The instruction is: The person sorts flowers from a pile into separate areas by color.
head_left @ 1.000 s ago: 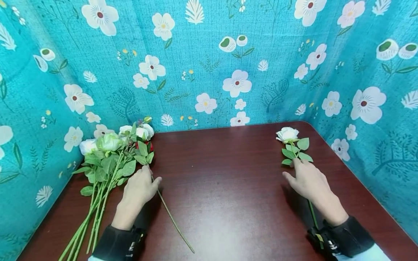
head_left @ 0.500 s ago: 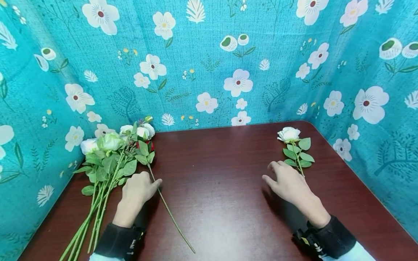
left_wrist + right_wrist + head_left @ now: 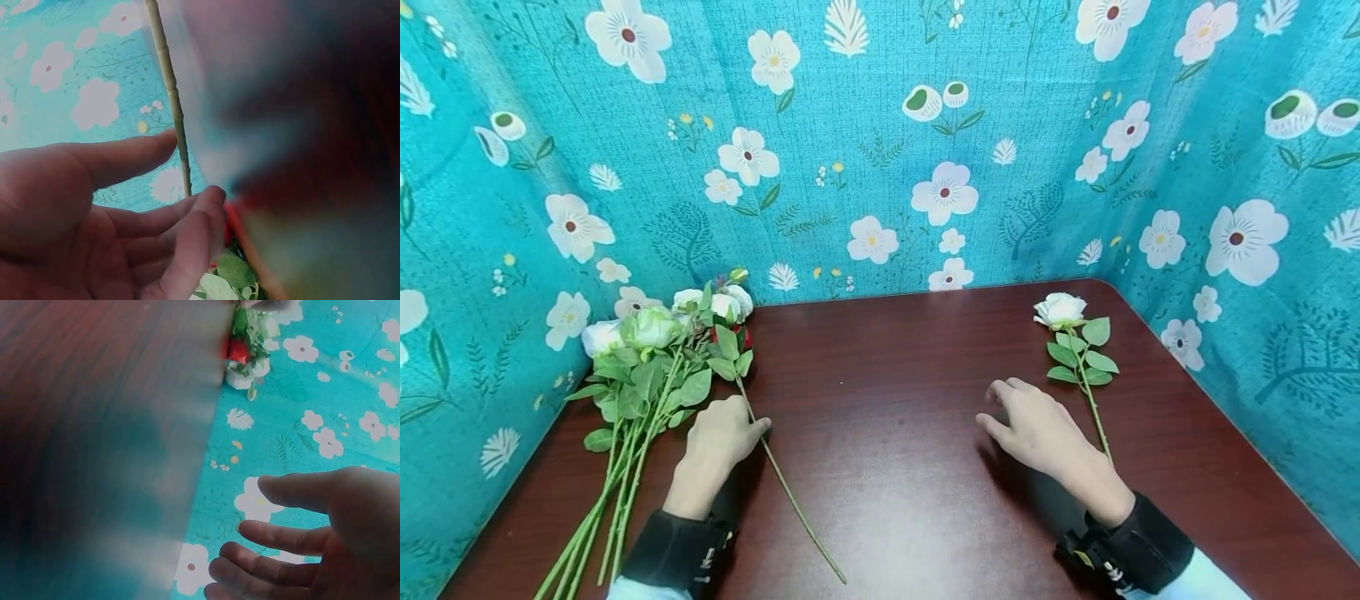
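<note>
My left hand is low over the table beside a thin green flower stem. In the left wrist view, the stem passes between the thumb and the loosely bent fingers, which are apart from each other. The thumb tip appears to meet the stem. Leaves top this stem at the edge of the bunch; which bloom belongs to it cannot be told. My right hand hovers left of a single white rose, fingers spread and holding nothing. That rose lies on the table, its lower stem hidden behind the right forearm.
At the left lies a bunch of artificial flowers with white and pale green blooms, a bit of red, and several long stems toward the front. The dark wooden table is bordered by a turquoise floral curtain at the back and sides.
My right hand has left the white rose's stem and moved left, uncovering it. My left hand has shifted slightly toward me along the stem, which stays in place.
</note>
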`<state>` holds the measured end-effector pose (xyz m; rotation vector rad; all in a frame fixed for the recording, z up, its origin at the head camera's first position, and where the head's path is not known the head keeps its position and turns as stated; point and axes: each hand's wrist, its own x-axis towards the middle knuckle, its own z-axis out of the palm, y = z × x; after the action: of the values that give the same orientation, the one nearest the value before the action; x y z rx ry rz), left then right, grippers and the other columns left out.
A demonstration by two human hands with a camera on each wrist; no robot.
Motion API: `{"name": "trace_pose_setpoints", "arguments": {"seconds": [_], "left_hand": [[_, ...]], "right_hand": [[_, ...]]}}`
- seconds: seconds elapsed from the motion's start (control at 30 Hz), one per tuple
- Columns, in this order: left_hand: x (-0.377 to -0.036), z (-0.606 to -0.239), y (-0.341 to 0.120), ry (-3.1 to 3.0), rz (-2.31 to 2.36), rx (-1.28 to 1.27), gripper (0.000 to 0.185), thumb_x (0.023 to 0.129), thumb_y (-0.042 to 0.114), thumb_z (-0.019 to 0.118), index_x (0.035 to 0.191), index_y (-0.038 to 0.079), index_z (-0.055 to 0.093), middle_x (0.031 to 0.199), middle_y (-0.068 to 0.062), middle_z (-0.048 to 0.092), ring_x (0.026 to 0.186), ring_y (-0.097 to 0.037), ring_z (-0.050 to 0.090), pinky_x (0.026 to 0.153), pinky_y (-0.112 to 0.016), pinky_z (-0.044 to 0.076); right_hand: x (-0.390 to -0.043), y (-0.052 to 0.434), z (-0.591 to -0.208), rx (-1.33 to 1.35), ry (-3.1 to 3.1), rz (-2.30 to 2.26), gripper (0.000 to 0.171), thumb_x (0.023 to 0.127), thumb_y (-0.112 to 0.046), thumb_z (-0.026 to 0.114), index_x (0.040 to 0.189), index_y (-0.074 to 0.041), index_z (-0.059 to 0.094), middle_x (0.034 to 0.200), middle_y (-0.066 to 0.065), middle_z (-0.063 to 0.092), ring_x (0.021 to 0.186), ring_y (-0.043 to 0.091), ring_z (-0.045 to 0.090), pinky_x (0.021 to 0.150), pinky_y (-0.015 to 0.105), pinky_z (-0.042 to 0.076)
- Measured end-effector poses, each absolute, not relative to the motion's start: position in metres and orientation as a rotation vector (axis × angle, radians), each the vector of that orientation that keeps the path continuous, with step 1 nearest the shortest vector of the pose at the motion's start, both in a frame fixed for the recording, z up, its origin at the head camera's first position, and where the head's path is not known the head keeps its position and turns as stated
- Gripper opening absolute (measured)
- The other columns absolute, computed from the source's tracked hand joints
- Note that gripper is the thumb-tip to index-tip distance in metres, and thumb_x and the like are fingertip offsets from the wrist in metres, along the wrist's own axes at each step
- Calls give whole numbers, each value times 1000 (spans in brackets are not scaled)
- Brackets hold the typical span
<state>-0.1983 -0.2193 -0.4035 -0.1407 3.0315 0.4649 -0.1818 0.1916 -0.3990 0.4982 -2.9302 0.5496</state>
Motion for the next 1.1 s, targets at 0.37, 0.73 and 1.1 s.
{"name": "trace_pose_setpoints", "arguments": {"seconds": [0.37, 0.73, 1.1], "left_hand": [[-200, -403, -221, 2996, 492, -128, 45, 96, 20, 73, 60, 10, 48, 60, -7, 49, 53, -24, 52, 48, -34, 39], [-206, -394, -220, 3039, 712, -14, 21, 95, 8, 71, 76, -1, 66, 55, 2, 55, 54, -17, 56, 55, -36, 46], [-203, -392, -214, 3052, 870, 3, 16, 92, 6, 74, 95, -6, 65, 75, -6, 67, 55, -17, 67, 63, -39, 54]], "right_hand": [[-183, 179, -399, 546, -2934, 552, 24, 94, -25, 76, 106, -7, 68, 92, 4, 62, 80, 18, 60, 64, 36, 51], [-182, 174, -399, 567, -2937, 555, 25, 94, -25, 76, 108, -6, 68, 95, 5, 63, 81, 18, 60, 66, 36, 52], [-181, 167, -399, 585, -2941, 549, 24, 94, -25, 76, 107, -7, 68, 94, 5, 64, 80, 17, 61, 65, 35, 52]]}}
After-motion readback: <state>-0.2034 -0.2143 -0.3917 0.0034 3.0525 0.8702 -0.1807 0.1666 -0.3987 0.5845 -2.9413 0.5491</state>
